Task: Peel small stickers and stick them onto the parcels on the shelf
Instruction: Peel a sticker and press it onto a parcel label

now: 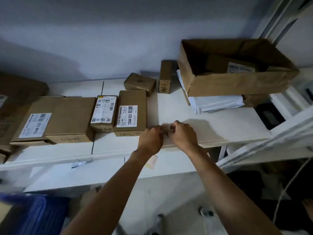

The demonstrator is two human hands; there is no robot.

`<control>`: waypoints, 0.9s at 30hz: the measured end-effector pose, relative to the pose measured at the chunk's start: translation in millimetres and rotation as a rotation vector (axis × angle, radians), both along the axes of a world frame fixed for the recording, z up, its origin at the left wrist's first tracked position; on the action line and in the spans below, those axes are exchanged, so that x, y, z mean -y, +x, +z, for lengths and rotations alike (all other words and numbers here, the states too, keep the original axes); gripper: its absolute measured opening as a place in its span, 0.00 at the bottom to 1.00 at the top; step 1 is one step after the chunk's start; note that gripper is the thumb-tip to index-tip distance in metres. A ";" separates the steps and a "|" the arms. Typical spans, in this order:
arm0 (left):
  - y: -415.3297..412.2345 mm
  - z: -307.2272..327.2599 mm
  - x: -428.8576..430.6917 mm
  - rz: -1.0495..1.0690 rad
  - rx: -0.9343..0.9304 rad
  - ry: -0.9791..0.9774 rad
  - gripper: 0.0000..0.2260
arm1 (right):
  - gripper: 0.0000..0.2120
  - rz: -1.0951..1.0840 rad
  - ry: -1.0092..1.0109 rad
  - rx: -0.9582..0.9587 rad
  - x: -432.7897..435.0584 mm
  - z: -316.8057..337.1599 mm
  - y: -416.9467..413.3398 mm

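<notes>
Reaching up and forward from the bottom of the view, both bare forearms converge over the front part of the white shelf (220, 131). The left hand (150, 139) and the right hand (183, 134) meet knuckle to knuckle, wrists bent slightly down, fingers curled inward toward each other. Between the fingertips sits something small and pale, probably a sticker sheet (165, 128); it is too blurred to tell for sure, but both hands appear pinched on it, the left from the left side and the right from above. They hover just above a large flat white parcel (177, 109) lying on the shelf.

Just beside the left hand stands a small brown box (131, 112) with a white barcode label on top, touching another labelled box (103, 113) to its left. Further left lies a wide flat carton (55, 119) with a label at its near corner. Behind them, near the wall, sit two more small brown boxes (140, 83), one of them upright. To the right, an open cardboard box (237, 72) rests on white plastic mailers (215, 102).
</notes>
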State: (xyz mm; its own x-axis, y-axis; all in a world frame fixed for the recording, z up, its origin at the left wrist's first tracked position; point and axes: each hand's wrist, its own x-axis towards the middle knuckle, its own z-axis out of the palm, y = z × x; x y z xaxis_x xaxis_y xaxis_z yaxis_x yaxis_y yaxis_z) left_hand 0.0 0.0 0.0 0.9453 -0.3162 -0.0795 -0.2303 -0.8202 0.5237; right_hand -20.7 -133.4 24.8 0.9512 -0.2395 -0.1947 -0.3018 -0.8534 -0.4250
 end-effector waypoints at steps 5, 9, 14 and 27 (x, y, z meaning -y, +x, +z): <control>3.4 0.6 -6.6 0.110 -0.092 -0.188 0.16 | 0.16 -0.043 -0.108 -0.020 -16.8 0.9 14.5; -0.4 -2.0 -14.1 0.081 -0.141 -0.228 0.17 | 0.16 -0.077 -0.065 -0.074 -24.2 3.1 24.3; -0.7 -3.0 -20.7 0.062 -0.133 -0.228 0.15 | 0.17 -0.085 -0.028 -0.112 -25.5 3.8 26.4; -6.1 -6.9 -29.6 0.026 -0.140 -0.255 0.13 | 0.18 -0.071 -0.051 -0.099 -29.0 7.6 25.9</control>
